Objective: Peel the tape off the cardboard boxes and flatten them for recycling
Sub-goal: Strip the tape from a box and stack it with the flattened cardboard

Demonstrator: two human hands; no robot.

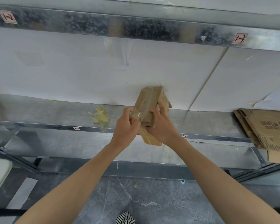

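Note:
A small brown cardboard box [149, 102] is held up in front of the metal shelf, its far end tilted away from me. Clear tape [138, 113] covers its left face. My right hand [160, 125] grips the box from the right side, fingers curled over its top edge. My left hand [126, 125] pinches the clear tape at the box's near left corner. The lower end of the box sticks out below both hands.
A wad of peeled yellowish tape [100, 116] lies on the galvanised metal shelf [55, 110]. Flattened cardboard boxes [265, 128] are stacked at the shelf's right end. White sheets [87, 70] cover the back. Grey tiled floor [152, 199] lies below.

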